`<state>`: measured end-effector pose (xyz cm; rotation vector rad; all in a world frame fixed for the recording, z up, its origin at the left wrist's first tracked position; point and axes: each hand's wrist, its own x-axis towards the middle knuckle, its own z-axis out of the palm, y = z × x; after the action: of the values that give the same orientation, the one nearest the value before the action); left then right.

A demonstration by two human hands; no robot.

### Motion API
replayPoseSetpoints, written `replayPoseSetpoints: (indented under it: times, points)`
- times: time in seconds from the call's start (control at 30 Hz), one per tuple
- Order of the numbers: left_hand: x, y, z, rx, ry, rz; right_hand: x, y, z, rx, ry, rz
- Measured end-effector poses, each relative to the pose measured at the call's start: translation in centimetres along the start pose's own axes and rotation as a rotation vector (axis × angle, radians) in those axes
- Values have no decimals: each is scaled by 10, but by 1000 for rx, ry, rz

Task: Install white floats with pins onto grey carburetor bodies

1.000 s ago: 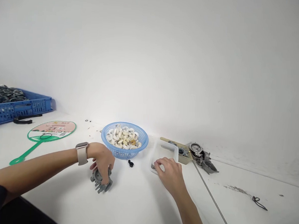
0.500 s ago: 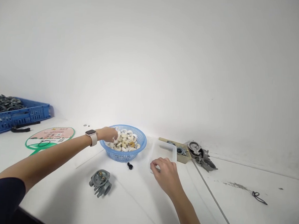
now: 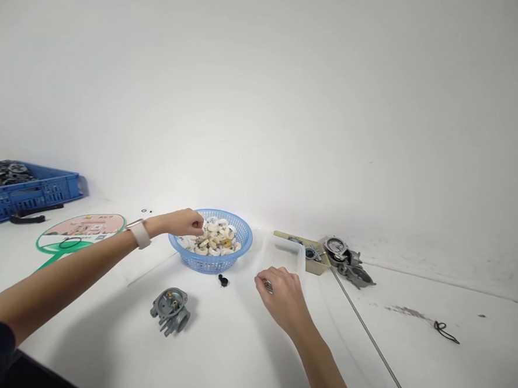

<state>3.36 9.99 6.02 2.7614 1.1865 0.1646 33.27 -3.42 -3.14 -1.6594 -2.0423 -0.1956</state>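
My left grip [image 3: 186, 222] is over the near left part of the blue basket [image 3: 208, 265], fingers curled in and narrow, among the white rings [image 3: 214, 243] heaped there; I cannot tell whether it holds one. A watch [image 3: 139, 233] with a pale strap sits on that wrist. My right grip [image 3: 283, 293] is at the near end of the clear box [image 3: 302, 256], thumb and fingers bent close together. A small coil [image 3: 269, 286] shows between them, but I cannot tell whether I am holding it or seeing it behind.

The carburetor [image 3: 170, 311] rests on the desk [image 3: 232, 350] nearer me than the basket, apart from both grips, its open face upward with brass bits inside. A small black piece [image 3: 222, 281] lies just in front of the basket. Behind the box stands a yellowish tray [image 3: 322, 269] of parts, with metal castings [image 3: 349, 263] right of it and a thin rod [image 3: 367, 332] running toward me. At far left are the fan [image 3: 79, 226] and the blue crate [image 3: 60, 188].
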Motion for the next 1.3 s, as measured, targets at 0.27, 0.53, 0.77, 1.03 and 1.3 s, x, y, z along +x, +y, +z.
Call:
replayPoseSetpoints:
  times: [0.27,0.53,0.77,1.03,1.3]
  points:
    - [-118,46,17,-239,55,120,3,0,4,11,-25,3]
    - [-131,33,36,-270,78,197,7,7,7,24,-53,35]
    - [-126,16,47,-369,23,287,8,20,9,10,-40,71]
    - [-106,-7,72,-513,79,364,15,56,3,26,99,76]
    - [-114,-11,93,-794,119,289,12,42,-4,-10,82,193]
